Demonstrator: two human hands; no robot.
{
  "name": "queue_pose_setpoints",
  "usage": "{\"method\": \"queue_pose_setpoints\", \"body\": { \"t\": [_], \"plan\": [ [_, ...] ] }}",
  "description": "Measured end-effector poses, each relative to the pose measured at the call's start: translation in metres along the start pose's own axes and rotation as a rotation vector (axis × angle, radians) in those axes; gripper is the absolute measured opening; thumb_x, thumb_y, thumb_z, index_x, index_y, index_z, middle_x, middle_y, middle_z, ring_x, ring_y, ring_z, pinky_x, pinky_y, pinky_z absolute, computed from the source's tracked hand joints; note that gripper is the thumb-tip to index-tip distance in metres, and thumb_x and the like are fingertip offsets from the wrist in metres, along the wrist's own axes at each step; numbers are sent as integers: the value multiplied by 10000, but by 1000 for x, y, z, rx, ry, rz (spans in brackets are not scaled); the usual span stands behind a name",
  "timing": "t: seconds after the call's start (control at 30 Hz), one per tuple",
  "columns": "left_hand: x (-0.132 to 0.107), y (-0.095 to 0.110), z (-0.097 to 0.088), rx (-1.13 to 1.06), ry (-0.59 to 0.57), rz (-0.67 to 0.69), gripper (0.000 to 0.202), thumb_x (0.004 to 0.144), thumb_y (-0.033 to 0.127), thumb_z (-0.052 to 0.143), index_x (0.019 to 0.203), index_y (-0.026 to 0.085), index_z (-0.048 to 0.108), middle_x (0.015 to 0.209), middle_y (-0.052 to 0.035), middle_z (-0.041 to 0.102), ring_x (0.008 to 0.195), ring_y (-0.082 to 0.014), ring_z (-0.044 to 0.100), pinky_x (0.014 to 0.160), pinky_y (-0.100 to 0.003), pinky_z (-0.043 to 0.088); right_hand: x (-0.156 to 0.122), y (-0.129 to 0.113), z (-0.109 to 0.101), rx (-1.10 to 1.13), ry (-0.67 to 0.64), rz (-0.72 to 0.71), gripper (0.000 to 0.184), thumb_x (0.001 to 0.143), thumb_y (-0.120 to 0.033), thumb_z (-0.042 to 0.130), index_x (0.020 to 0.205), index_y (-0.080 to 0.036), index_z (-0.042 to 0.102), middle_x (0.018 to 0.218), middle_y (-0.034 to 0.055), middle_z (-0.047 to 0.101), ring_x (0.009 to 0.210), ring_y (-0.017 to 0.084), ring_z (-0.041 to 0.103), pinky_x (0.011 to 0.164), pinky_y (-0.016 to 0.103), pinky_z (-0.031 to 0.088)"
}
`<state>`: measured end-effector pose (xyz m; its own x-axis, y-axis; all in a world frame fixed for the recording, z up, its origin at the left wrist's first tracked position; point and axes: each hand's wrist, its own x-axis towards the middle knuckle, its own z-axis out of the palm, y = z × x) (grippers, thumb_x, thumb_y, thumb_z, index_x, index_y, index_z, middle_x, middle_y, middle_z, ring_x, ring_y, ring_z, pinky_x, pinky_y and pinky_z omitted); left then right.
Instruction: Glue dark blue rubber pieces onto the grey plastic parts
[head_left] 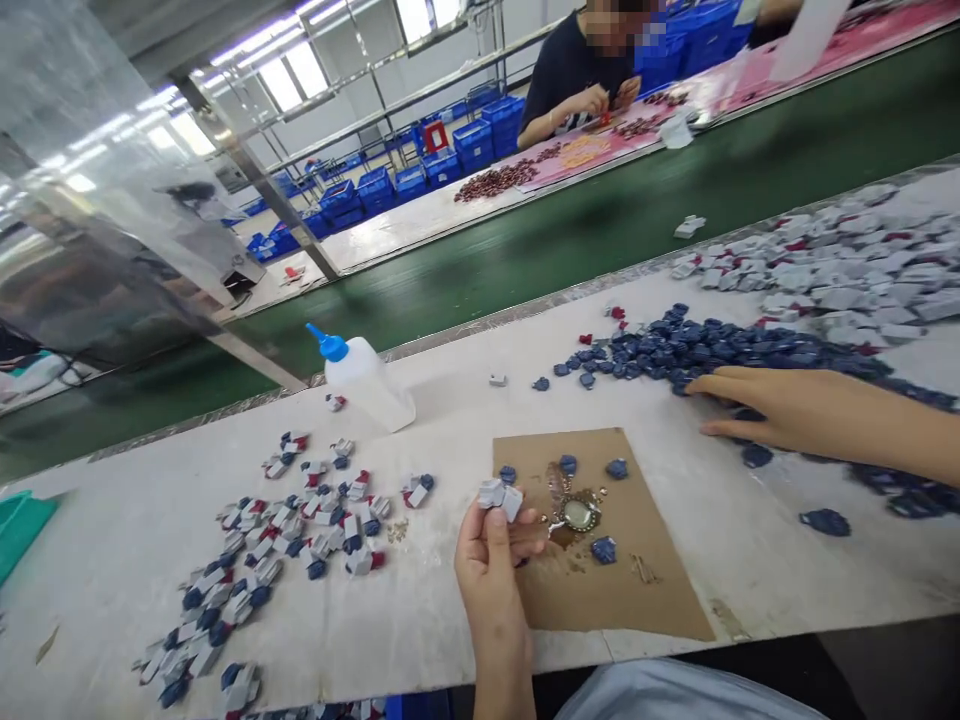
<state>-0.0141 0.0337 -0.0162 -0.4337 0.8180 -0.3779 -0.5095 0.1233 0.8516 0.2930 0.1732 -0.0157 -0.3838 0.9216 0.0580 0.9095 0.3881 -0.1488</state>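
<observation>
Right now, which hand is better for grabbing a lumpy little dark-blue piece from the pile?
Probably the right hand: it's at the pile of small, lumpy, dark-blue pieces. The left hand is farther away, by the brown rectangular cardboard sheet, holding a pale grey, blocky cluster.

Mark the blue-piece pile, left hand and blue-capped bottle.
Blue-piece pile (724, 345), head view: its upper part.
Left hand (491, 550), head view: middle of the hand.
Blue-capped bottle (371, 388), head view: white body.

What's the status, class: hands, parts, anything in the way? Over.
Left hand: holding grey part by cardboard. Right hand: at blue pile, grip unclear. White bottle: upright, apart from both hands.
</observation>
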Motion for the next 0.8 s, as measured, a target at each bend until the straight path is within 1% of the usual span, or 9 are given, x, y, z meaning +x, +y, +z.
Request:
{"method": "queue_pose_setpoints", "body": {
  "t": [0.07,0.17,0.23,0.37,0.43,0.57,0.67,0.73,0.8],
  "plan": [
    [2,-1,-1,-26,60,5,333,608,371,812,828,157,683,811,-43,740,705,-154,713,518,-165,538,-6,2,2,33,-115,-22,365,814,-491,444,1025,-260,631,1033,105,690,600,220,627,464,321,443],
    [2,1,-5,-69,139,-18,344,537,357,852,753,154,677,727,-19,724,699,-165,720,569,-181,560,-5,-20,-2,50,-96,-60,408,868,-494,379,1011,-204,627,1011,129,674,569,211,599,447,321,413],
    [1,3,-10,-82,164,-35,358,503,354,868,732,150,682,719,-28,727,692,-171,722,576,-189,566,-2,-41,-5,105,-95,-160,425,879,-511,388,1009,-188,630,994,128,670,604,215,611,486,327,435],
    [-2,4,-23,-99,203,-24,352,492,345,875,712,149,684,715,-40,732,723,-181,726,589,-192,570,1,-82,-3,191,-240,-441,377,903,-466,427,1077,-203,633,964,103,660,787,245,644,638,350,480],
    [-4,2,-28,-95,211,-8,339,515,346,867,725,152,683,733,-43,734,742,-181,725,601,-199,572,2,-94,1,173,-288,-479,335,915,-404,420,1060,-198,641,941,99,657,783,247,643,642,351,473],
    [-7,-5,-29,-19,181,10,339,552,351,846,780,154,691,783,-54,742,775,-185,718,623,-221,577,2,-98,4,200,-329,-451,324,931,-328,363,1012,-188,644,910,93,664,754,230,644,629,335,462],
    [-8,-8,-26,50,159,24,346,543,347,849,780,150,692,778,-52,742,738,-158,703,614,-207,573,6,-88,-2,268,-322,-385,350,911,-404,419,1130,-208,608,979,84,678,777,218,650,618,306,454],
    [-8,-8,-23,92,141,25,348,533,342,854,770,146,692,766,-49,740,702,-146,692,603,-206,573,15,-80,-6,237,-236,-256,421,902,-470,417,1179,-199,583,916,77,685,733,208,644,583,290,434],
    [-8,-8,-19,126,132,48,339,538,338,851,770,146,694,756,-45,737,685,-138,684,596,-199,570,30,-74,-7,161,-126,-138,442,905,-484,387,1151,-178,591,852,79,677,718,210,632,578,285,413]
  ]
}}
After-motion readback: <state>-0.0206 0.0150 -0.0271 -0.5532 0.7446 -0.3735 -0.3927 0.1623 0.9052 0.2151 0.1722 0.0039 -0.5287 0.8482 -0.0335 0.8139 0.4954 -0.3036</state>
